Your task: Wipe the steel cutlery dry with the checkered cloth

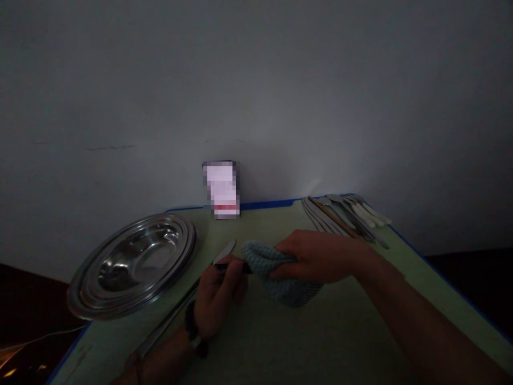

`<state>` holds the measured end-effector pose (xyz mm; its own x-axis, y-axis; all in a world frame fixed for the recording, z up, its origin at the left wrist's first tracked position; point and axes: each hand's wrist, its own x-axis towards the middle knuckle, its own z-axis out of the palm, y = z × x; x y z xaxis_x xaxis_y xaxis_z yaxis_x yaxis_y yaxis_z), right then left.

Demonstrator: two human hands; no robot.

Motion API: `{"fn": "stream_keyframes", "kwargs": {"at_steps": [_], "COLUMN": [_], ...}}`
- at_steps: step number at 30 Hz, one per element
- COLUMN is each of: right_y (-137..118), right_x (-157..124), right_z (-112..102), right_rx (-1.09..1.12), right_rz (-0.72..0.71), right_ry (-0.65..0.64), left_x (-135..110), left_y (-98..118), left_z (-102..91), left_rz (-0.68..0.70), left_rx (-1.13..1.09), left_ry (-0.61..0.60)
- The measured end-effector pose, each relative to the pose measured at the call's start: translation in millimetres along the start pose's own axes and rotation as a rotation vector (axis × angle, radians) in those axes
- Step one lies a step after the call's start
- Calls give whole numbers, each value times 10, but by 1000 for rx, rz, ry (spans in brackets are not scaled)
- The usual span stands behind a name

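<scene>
My left hand (220, 291), with a dark band at its wrist, is closed around the dark handle (247, 269) of a utensil. The utensil's other end is hidden in a pale blue-grey knitted cloth (272, 272), so its kind cannot be made out. Pinched around that cloth is my right hand (308, 255), with part of the fabric hanging below the fingers. Long metal utensils lie on the table under and beside my left forearm. One pointed, knife-like blade (225, 251) shows just beyond my left hand.
Stacked shiny steel dishes (86, 299) stand at the left of the light green table (304, 342), which has blue edging. Several knives, spoons and white-handled cutlery (363, 214) lie at the back right. A blurred phone (222, 187) leans against the grey wall (256, 96).
</scene>
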<state>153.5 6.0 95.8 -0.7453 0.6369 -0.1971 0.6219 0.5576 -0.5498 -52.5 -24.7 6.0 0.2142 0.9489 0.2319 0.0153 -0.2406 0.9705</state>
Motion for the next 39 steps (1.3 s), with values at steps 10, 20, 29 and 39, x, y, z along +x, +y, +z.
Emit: {"fn": "stream_keyframes", "kwargs": {"at_steps": [10,20,29,39], "right_y": [451,509,396,62], "right_x": [-440,-626,-582,-290], "right_z": [-253,-412,-366,-142], "right_rx": [216,-16,-183,-152], "right_rz": [257,288,374,335], "right_ry": [14,239,192,22], "left_x": [162,237,214,188], "left_y": [-20,16,-12,54], "left_z": [-56,-59,-73,-42], "left_rz": [-161,-422,-421,-345], "left_rx": [-191,-411,-459,-137], "left_ry": [185,-49,-161,-338]}}
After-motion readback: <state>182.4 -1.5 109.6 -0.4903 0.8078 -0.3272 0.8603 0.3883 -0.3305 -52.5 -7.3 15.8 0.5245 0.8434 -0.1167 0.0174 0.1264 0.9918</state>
